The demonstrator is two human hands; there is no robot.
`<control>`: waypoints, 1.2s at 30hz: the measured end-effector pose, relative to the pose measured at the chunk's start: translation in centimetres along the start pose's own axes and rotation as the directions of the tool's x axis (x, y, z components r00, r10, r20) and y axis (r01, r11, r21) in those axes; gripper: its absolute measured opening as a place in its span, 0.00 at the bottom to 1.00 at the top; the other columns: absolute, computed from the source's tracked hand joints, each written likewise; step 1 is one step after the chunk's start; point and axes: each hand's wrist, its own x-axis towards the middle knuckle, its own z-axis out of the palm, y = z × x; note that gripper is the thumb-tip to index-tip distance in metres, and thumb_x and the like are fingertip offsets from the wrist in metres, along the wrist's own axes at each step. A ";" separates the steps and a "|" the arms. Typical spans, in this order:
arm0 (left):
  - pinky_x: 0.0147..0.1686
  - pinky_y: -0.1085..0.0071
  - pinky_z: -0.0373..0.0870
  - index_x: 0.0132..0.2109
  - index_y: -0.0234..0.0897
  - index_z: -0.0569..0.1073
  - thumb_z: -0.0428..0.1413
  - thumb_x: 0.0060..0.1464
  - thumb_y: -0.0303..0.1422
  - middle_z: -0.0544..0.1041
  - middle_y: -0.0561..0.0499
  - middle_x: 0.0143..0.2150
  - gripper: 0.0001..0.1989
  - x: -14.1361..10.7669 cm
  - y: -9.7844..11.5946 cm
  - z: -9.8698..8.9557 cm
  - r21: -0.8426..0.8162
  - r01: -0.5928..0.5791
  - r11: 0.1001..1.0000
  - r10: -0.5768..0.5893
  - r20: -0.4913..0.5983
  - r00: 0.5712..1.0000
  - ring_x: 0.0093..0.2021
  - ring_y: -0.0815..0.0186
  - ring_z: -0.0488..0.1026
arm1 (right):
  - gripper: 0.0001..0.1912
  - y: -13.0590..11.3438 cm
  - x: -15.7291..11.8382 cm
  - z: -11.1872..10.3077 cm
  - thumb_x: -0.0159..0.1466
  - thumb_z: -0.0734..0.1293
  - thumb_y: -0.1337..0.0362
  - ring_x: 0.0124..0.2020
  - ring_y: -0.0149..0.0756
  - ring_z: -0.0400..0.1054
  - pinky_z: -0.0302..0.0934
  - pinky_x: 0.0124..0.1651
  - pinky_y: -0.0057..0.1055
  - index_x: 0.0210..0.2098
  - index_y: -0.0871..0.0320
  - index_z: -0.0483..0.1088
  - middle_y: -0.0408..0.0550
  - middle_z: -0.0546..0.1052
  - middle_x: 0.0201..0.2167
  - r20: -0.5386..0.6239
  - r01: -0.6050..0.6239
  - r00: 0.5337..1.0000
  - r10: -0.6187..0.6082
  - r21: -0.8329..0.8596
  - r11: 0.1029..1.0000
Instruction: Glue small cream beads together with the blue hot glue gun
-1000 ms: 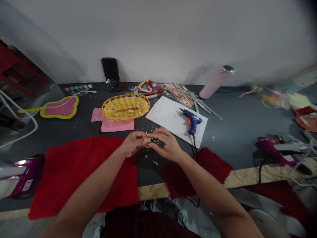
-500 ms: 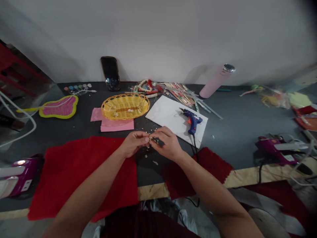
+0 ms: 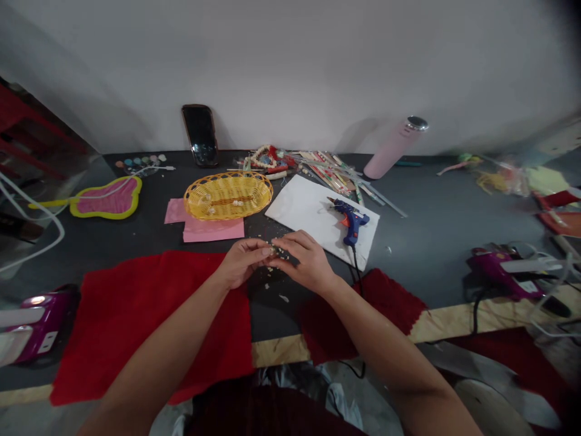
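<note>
My left hand (image 3: 242, 261) is closed in a pinch, its thumb and fingers on a tiny pale piece (image 3: 273, 249) too small to name. My right hand (image 3: 306, 257) meets it from the other side. Its bent fingertips reach the same spot, with a small gap between index finger and thumb. What those fingertips grip is partly hidden. Pale crumbs (image 3: 267, 286) lie on the dark table below both hands. Just beyond them stands a yellow woven basket (image 3: 229, 209) with a few small whitish pieces inside. A blue glue gun (image 3: 351, 223) rests on a white board (image 3: 299, 203) to the right.
Red cloth (image 3: 149, 315) lies under my left forearm, a darker red cloth (image 3: 390, 303) near my right. Pink sheets (image 3: 213, 230) sit under the basket. A phone (image 3: 200, 136) and pink bottle (image 3: 394, 148) stand by the wall. Purple devices (image 3: 39, 324) flank the table; the glue gun's cord (image 3: 358, 272) runs forward.
Both hands stay in almost the same place. The right fingers have shifted slightly around the tiny piece, with the thumb now farther left. The whole view has moved a little.
</note>
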 end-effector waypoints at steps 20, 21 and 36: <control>0.30 0.73 0.67 0.31 0.31 0.74 0.59 0.49 0.29 0.73 0.49 0.30 0.04 0.4 0.6 -1.4 -0.276 -0.139 0.951 0.144 -0.001 0.990 0.27 0.73 0.65 | 0.09 0.8 0.6 0.1 0.64 0.61 0.64 0.41 0.35 0.67 0.60 0.44 0.29 0.37 0.56 0.73 0.48 0.74 0.36 0.302 -0.184 0.912 0.278 -0.304 0.935; 0.30 0.73 0.67 0.31 0.31 0.74 0.59 0.49 0.29 0.73 0.49 0.30 0.04 0.4 0.6 -1.4 -0.278 -0.137 0.951 0.143 -0.001 0.990 0.27 0.73 0.65 | 0.09 0.8 0.5 0.2 0.64 0.61 0.63 0.41 0.35 0.66 0.60 0.43 0.29 0.37 0.56 0.73 0.48 0.74 0.36 0.303 -0.183 0.910 0.285 -0.324 0.928; 0.31 0.74 0.67 0.32 0.31 0.74 0.60 0.48 0.29 0.73 0.49 0.29 0.05 0.4 0.2 -1.3 -0.205 -0.110 0.973 0.125 0.063 0.990 0.27 0.74 0.65 | 0.07 0.6 0.6 0.3 0.64 0.60 0.67 0.39 0.35 0.66 0.61 0.42 0.30 0.36 0.58 0.69 0.49 0.73 0.35 0.195 -0.192 0.952 0.235 -0.217 0.957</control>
